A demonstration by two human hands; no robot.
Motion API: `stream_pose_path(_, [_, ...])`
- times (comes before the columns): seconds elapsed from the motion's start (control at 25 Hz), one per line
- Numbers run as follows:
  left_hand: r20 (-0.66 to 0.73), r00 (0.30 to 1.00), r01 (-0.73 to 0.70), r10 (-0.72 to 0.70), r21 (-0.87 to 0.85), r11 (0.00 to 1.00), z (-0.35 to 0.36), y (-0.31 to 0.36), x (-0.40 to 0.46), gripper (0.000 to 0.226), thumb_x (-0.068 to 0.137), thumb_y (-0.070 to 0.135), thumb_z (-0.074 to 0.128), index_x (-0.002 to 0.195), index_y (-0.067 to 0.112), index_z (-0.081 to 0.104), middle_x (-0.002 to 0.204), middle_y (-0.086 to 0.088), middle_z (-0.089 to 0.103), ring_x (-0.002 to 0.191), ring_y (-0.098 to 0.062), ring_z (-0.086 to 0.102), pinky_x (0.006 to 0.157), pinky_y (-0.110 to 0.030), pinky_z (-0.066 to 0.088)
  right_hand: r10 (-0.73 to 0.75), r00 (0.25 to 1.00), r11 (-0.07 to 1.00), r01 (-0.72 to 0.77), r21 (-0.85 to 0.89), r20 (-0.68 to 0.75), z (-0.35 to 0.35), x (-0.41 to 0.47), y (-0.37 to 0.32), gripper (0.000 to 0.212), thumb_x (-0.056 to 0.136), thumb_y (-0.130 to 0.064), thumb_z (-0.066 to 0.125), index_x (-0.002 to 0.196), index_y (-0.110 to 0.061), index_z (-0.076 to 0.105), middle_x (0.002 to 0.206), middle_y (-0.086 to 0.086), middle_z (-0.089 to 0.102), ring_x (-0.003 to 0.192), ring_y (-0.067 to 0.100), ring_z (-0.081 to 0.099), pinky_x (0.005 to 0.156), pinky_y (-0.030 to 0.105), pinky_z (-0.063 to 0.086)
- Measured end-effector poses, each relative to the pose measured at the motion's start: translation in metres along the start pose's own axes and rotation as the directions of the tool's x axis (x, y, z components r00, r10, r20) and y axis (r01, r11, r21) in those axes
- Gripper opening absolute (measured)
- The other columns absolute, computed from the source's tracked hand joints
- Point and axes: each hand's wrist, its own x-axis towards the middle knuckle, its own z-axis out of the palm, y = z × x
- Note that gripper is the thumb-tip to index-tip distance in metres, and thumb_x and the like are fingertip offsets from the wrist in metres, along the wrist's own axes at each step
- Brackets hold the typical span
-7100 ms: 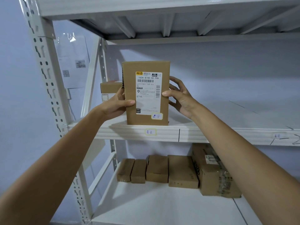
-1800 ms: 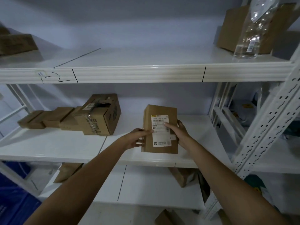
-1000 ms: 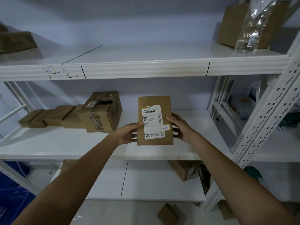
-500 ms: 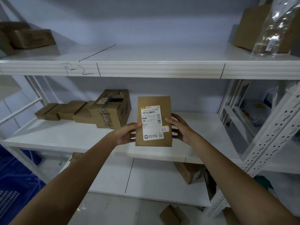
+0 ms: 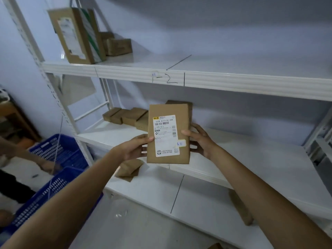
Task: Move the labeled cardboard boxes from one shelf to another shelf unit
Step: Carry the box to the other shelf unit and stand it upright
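Observation:
I hold a flat labeled cardboard box (image 5: 168, 123) upright in front of the middle shelf (image 5: 260, 155), its white shipping label facing me. My left hand (image 5: 133, 147) grips its left edge and my right hand (image 5: 198, 139) grips its right edge. Behind it a row of small brown boxes (image 5: 125, 115) lies on the middle shelf. On the upper shelf (image 5: 215, 79), at its left end, stand a tall labeled box (image 5: 71, 35) and smaller boxes (image 5: 117, 45).
Blue plastic crates (image 5: 53, 169) sit on the floor at the left, where another person's hand (image 5: 47, 166) reaches. A brown parcel (image 5: 128, 168) and another box (image 5: 240, 207) lie on the lower shelf (image 5: 161, 193). A white perforated upright (image 5: 53, 97) stands at the left.
My view has swung left along the shelving, bringing the left upright, the crates and another person into sight. The box stays upright between both hands, carried left with me.

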Motion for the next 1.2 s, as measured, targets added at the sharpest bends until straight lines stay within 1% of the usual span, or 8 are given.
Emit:
stream_pose_path(0.12, [-0.041, 0.996, -0.076, 0.075, -0.004, 0.997, -0.042, 0.015, -0.039, 0.126, 0.037, 0.043, 0.096, 0.145, 0.008, 0.041, 0.142, -0.019, 0.054, 0.124, -0.035, 0.055, 0.104, -0.048, 0.045, -0.052, 0.997, 0.998, 0.053, -0.032, 0.048, 0.054, 0.006, -0.018, 0.090, 0.061, -0.040, 0.087, 0.140, -0.040, 0.045, 0.129, 0.004, 0.067, 0.116, 0.029, 0.065, 0.100, 0.054, 0.051])
stream_pose_path(0.24, [-0.078, 0.986, -0.146, 0.147, 0.018, 0.989, -0.078, 0.042, -0.071, 0.130, 0.034, 0.041, 0.097, 0.145, 0.008, 0.039, 0.137, -0.016, 0.056, 0.124, -0.033, 0.055, 0.107, -0.050, 0.043, -0.135, 0.989, 0.990, 0.137, -0.045, 0.057, 0.101, 0.005, -0.050, 0.090, 0.045, -0.047, 0.089, 0.127, -0.045, 0.052, 0.128, 0.001, 0.068, 0.113, 0.023, 0.066, 0.092, 0.046, 0.056])
stream_pose_path(0.36, [-0.038, 0.973, -0.225, 0.229, 0.088, 0.970, -0.098, 0.097, -0.086, 0.113, 0.034, 0.044, 0.096, 0.133, 0.014, 0.050, 0.118, -0.003, 0.069, 0.108, -0.022, 0.067, 0.090, -0.040, 0.055, -0.234, 0.971, 0.970, 0.236, -0.056, 0.050, 0.126, 0.008, -0.097, 0.094, 0.047, -0.046, 0.089, 0.134, -0.038, 0.053, 0.112, -0.002, 0.077, 0.113, 0.026, 0.068, 0.101, 0.049, 0.050])
stream_pose_path(0.44, [-0.009, 0.960, -0.277, 0.280, 0.130, 0.952, -0.103, 0.141, -0.087, 0.101, 0.033, 0.048, 0.095, 0.122, 0.019, 0.056, 0.106, 0.003, 0.074, 0.095, -0.015, 0.072, 0.076, -0.031, 0.059, -0.306, 0.951, 0.948, 0.309, -0.071, 0.047, 0.133, 0.011, -0.138, 0.093, 0.053, -0.044, 0.088, 0.138, -0.037, 0.051, 0.122, 0.004, 0.073, 0.119, 0.029, 0.065, 0.100, 0.049, 0.049])
stream_pose_path(0.64, [0.034, 0.909, -0.414, 0.415, 0.183, 0.892, -0.087, 0.235, -0.067, 0.095, 0.045, 0.043, 0.093, 0.126, 0.018, 0.052, 0.115, 0.000, 0.066, 0.109, -0.022, 0.064, 0.084, -0.032, 0.057, -0.451, 0.892, 0.884, 0.453, -0.119, 0.041, 0.118, 0.021, -0.237, 0.076, 0.069, -0.038, 0.083, 0.137, -0.037, 0.049, 0.124, 0.004, 0.071, 0.112, 0.027, 0.068, 0.087, 0.043, 0.057])
stream_pose_path(0.76, [0.100, 0.885, -0.465, 0.454, 0.158, 0.871, -0.078, 0.272, -0.041, 0.094, 0.036, 0.041, 0.096, 0.118, 0.018, 0.057, 0.114, -0.002, 0.066, 0.104, -0.021, 0.065, 0.084, -0.031, 0.058, -0.496, 0.868, 0.856, 0.492, -0.158, 0.015, 0.100, 0.035, -0.271, 0.072, 0.075, -0.036, 0.081, 0.138, -0.038, 0.047, 0.128, 0.003, 0.069, 0.116, 0.027, 0.066, 0.095, 0.046, 0.054])
stream_pose_path(1.0, [0.166, 0.861, -0.504, 0.481, 0.161, 0.848, -0.077, 0.321, 0.028, 0.119, 0.030, 0.035, 0.098, 0.135, 0.015, 0.045, 0.123, -0.006, 0.060, 0.108, -0.023, 0.060, 0.094, -0.036, 0.049, -0.564, 0.826, 0.817, 0.551, -0.172, -0.030, 0.070, 0.082, -0.302, 0.071, 0.076, -0.026, 0.082, 0.135, -0.038, 0.045, 0.114, 0.002, 0.075, 0.112, 0.025, 0.068, 0.092, 0.045, 0.054])
stream_pose_path(1.2, [0.242, 0.860, -0.490, 0.450, 0.140, 0.861, -0.092, 0.330, 0.086, 0.113, 0.034, 0.032, 0.098, 0.132, 0.017, 0.045, 0.119, -0.004, 0.061, 0.107, -0.022, 0.056, 0.083, -0.030, 0.052, -0.588, 0.804, 0.804, 0.568, -0.176, -0.086, 0.053, 0.122, -0.294, 0.066, 0.077, -0.018, 0.082, 0.129, -0.040, 0.048, 0.114, 0.003, 0.072, 0.118, 0.026, 0.065, 0.101, 0.051, 0.051])
